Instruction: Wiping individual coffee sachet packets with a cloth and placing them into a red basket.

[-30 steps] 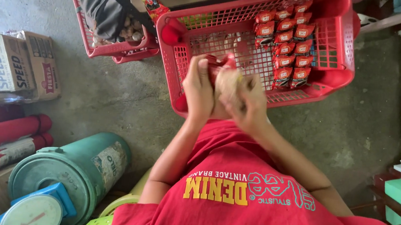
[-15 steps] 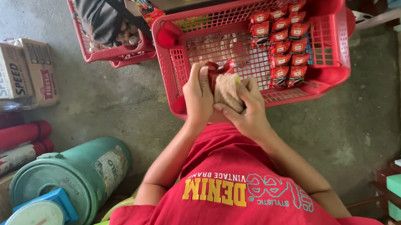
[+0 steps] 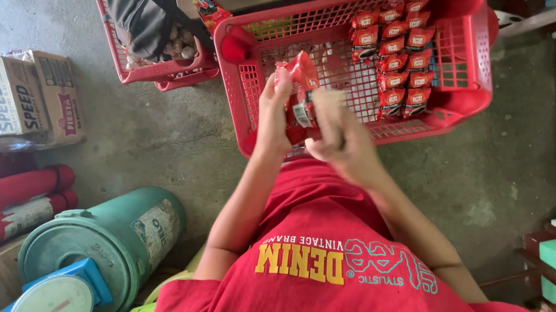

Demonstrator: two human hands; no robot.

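Both hands (image 3: pixel 309 121), red packet (image 3: pixel 301 96) (over basket (image 3: pixel 462 103))

The grey concrete floor (image 3: pixel 156 136) carries two red plastic baskets (image 3: pixel 463 93), cardboard boxes (image 3: pixel 15 97), red cylinders (image 3: pixel 13 187), a green drum (image 3: pixel 110 241) and a scale (image 3: pixel 60 295).

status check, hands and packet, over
Left hand and right hand both grip a red packet. Held over red basket, rows of packets inside. Nothing in the way.
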